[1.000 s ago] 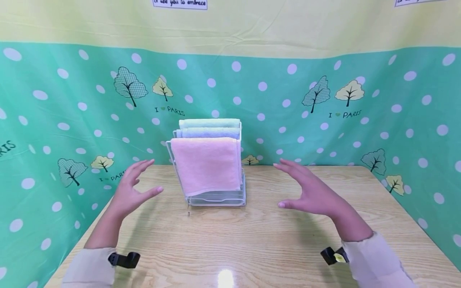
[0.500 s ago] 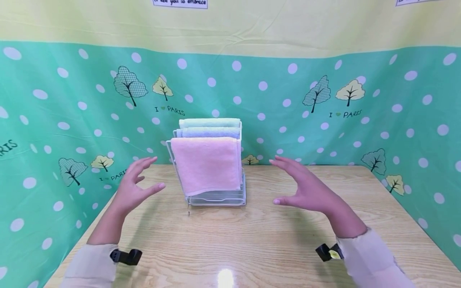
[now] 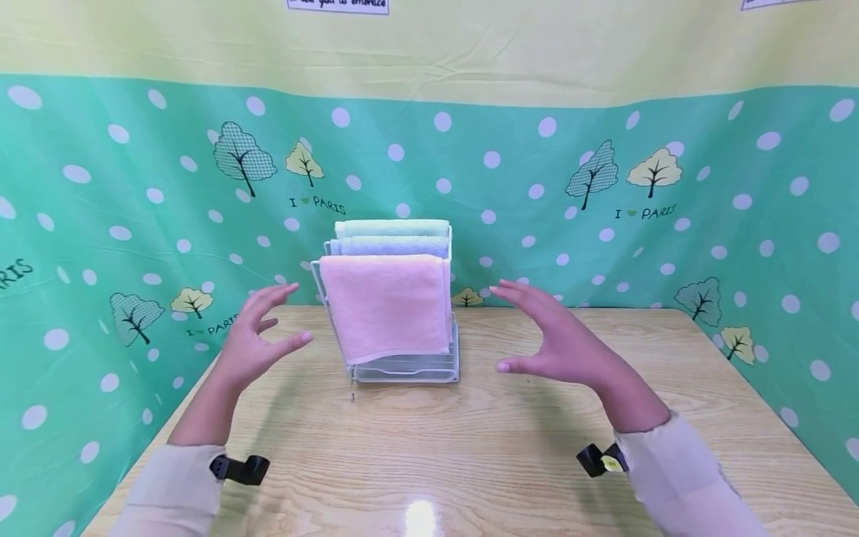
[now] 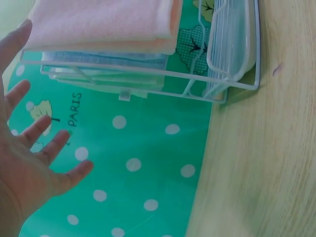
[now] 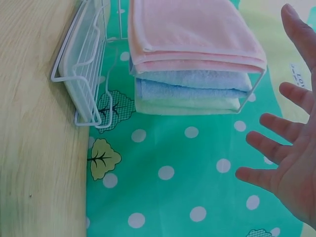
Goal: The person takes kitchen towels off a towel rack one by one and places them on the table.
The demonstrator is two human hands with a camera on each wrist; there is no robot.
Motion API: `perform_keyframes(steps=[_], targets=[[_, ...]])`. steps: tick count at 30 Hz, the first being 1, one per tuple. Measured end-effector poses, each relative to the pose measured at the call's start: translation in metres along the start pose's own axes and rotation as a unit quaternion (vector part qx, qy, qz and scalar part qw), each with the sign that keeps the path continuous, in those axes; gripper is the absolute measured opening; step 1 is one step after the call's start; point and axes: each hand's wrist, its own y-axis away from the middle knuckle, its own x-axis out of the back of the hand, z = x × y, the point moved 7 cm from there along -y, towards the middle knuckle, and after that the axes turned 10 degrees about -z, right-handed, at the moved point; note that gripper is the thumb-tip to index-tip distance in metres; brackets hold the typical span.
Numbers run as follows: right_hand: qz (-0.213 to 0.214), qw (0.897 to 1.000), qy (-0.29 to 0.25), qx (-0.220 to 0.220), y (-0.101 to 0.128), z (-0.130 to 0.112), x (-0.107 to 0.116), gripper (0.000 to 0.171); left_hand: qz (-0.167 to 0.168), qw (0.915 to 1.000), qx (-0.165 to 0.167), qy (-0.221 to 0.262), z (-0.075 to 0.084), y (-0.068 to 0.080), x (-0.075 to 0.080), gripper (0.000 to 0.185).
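A white wire rack (image 3: 403, 369) stands on the wooden table (image 3: 470, 447) near the back wall. Three towels hang over its bars: pink towel (image 3: 385, 306) in front, blue towel (image 3: 389, 245) behind it, green towel (image 3: 392, 227) at the back. My left hand (image 3: 258, 335) hovers open to the left of the rack, fingers spread, touching nothing. My right hand (image 3: 553, 339) hovers open to the right of it, also apart from it. The wrist views show the rack (image 4: 232, 49) (image 5: 84, 64), the pink towel (image 4: 98, 19) (image 5: 192, 34) and spread fingers (image 4: 29, 143) (image 5: 281, 148).
A green cloth wall (image 3: 604, 194) with white dots and tree prints closes the table in at the back and both sides. A small dark speck (image 3: 352, 397) lies on the table just before the rack.
Both hands have drifted a little inward and farther from me, toward the rack's sides. The rack and towels have not moved.
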Motion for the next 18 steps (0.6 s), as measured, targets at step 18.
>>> perform_keyframes(steps=[18], targets=[[0.019,0.998,0.020,0.054,-0.017,-0.019,0.011,0.099,-0.007,0.9994,0.029,0.020,0.000,-0.014,0.004,0.071]])
